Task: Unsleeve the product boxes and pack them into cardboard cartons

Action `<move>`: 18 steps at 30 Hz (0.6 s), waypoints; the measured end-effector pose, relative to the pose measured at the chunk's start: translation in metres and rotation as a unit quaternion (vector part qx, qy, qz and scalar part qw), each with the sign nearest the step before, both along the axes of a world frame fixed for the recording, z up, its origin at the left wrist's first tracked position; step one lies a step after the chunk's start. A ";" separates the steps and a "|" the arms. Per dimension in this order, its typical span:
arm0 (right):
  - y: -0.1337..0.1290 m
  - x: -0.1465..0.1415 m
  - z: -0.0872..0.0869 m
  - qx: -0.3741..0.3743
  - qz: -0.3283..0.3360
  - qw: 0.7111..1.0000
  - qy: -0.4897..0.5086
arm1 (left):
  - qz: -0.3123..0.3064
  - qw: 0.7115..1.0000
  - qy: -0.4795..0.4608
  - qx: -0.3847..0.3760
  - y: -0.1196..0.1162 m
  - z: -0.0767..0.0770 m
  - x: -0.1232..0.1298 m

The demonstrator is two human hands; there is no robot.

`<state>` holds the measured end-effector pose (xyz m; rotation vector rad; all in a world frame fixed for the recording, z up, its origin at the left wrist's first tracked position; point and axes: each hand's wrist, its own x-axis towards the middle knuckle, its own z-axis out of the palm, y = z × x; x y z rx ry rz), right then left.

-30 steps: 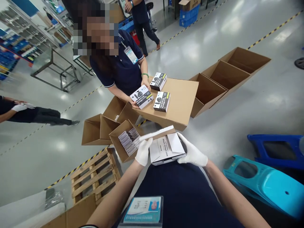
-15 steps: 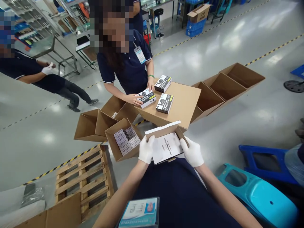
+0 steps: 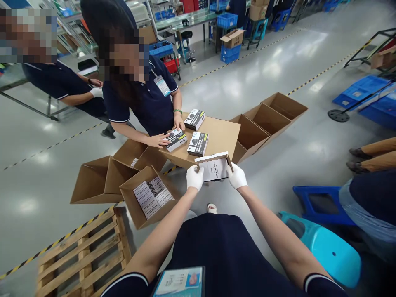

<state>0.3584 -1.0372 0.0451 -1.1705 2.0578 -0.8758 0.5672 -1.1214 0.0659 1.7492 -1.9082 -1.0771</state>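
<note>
Left hand: we pinch the open box by its left side.
Right hand: pinches the opposite side, probably for balance.
Printed sheet: faces up inside the box, before us.
Large carton: just beyond, apparently our worktop.

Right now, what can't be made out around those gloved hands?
Head view:
Space under the white printed sheet in the open white cardboard box: covered by the sheet.
The sheet's fine print: too small.
Some fingers of the white-gloved left hand: hidden behind the box.
Part of one black-and-white carton: under a co-worker's bare hand.
</note>
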 end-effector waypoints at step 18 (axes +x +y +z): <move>-0.025 -0.022 -0.029 0.081 -0.029 0.996 0.027 | -0.406 0.876 -0.233 -0.113 -0.018 -0.025 -0.077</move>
